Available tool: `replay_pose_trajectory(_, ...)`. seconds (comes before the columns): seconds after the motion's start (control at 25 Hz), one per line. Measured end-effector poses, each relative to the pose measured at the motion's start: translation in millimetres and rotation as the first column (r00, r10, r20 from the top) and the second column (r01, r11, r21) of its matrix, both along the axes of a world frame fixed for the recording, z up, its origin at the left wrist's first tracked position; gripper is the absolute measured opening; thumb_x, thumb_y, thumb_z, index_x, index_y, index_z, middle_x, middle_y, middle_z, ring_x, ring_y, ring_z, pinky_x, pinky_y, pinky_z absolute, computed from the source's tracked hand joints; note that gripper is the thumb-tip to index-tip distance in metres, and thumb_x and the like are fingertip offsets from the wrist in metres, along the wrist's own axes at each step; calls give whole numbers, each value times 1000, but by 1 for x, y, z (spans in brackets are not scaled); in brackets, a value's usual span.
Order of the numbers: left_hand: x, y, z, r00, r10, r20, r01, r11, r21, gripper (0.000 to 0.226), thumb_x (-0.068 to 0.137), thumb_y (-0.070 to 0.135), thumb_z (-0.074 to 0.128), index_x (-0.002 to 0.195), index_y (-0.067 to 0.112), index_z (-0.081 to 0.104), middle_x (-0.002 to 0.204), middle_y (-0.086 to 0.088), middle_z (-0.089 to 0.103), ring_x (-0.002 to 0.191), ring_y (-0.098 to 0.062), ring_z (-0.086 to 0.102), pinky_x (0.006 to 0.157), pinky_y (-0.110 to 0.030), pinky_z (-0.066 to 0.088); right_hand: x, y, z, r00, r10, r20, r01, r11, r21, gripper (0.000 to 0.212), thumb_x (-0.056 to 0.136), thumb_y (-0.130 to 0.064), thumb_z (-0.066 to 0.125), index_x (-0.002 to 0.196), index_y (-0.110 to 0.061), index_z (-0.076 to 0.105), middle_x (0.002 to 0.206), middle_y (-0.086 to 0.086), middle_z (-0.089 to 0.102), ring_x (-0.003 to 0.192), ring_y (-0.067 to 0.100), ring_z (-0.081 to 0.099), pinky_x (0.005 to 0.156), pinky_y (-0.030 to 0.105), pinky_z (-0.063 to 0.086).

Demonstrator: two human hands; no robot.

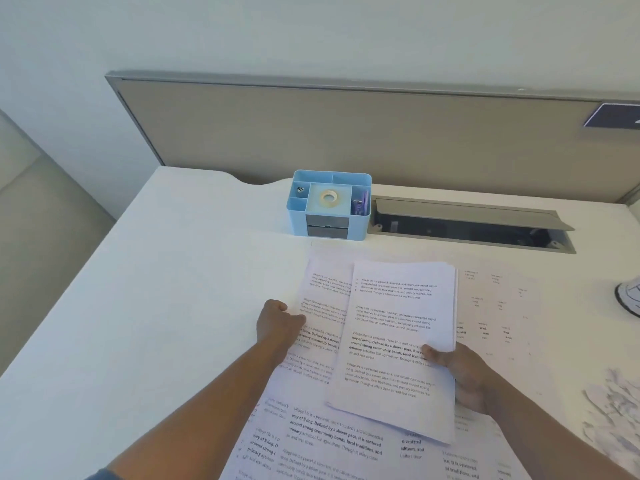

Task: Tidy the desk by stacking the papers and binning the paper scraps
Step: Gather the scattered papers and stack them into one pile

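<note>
Several printed sheets lie spread over the white desk (pixel 156 289). My right hand (pixel 464 379) grips a stack of papers (pixel 398 341) by its right edge, thumb on top, lifted slightly above the desk. My left hand (pixel 278 323) pinches the left edge of a single sheet (pixel 322 327) that lies partly under the stack. More loose sheets (pixel 322 441) sit nearer me, and faint face-down ones (pixel 491 313) to the right. A heap of torn paper scraps (pixel 613 410) lies at the right edge.
A light blue desk organiser (pixel 329 206) with a tape roll stands at the back centre. Right of it is an open cable tray (pixel 467 226) sunk in the desk. A beige partition (pixel 346 133) runs behind. A dark-rimmed white object (pixel 628 299) shows at far right.
</note>
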State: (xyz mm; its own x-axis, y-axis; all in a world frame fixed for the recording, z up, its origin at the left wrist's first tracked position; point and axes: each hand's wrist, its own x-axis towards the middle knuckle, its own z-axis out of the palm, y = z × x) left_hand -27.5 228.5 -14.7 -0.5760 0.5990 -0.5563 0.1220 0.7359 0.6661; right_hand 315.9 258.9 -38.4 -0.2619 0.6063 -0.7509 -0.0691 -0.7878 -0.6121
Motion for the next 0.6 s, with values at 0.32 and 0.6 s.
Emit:
replay_pose_trajectory(0.32,-12,6,-17,993,-45,108,45,999,7,27,86,28,84,86,22,58,88,6,62,88,-21,58,77,-31,45,1,1,1,1000,21,9,-21,1000,11,49,85,-10,73,133,-6,63,127,17,72,115,40,70,105,64,49)
replay_pose_trajectory(0.6,-26,2,1,979,-166,-116,173,984,53,26,100,24,63,83,17,45,79,-1,57,68,-20,52,59,-32,41,4,1,-1,1000,8,-5,-8,1000,8,48,90,-9,71,137,-10,61,131,16,70,120,41,67,108,66,45)
